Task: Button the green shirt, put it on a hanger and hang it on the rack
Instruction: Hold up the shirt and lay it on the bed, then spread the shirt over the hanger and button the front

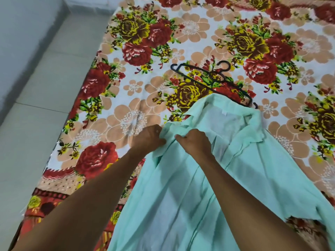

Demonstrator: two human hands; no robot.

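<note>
seen from above: light green shirt (208,178) spread front-up on a bed, over a floral bedspread (137,73) printed with red, yellow and peach blooms. collar toward twelve o'clock, hem running off the frame at six o'clock, front open near the collar with the paler inside of the back panel on show. small white label visible inside the neck.

left hand (147,137) closed on the shirt's front edge just below the collar, fingers curled into the cloth, with a small pale button at the fingertips. right hand (194,142) just beside it at three o'clock, likewise clenched on the facing front edge, knuckles up. both forearms reaching in from six o'clock, the right one lying across the shirt's body. whether the button is through its hole: cannot tell, hidden by the fingers and bunched fabric.

black plastic hanger (215,79) flat on the bedspread at twelve o'clock from the collar, hook pointing toward one o'clock, its lower right end partly tucked under the raised collar, touching or nearly so.

pale tiled floor (36,109) along the bed's edge at nine o'clock, grey wall (21,29) beyond it at ten o'clock. rack out of view.
</note>
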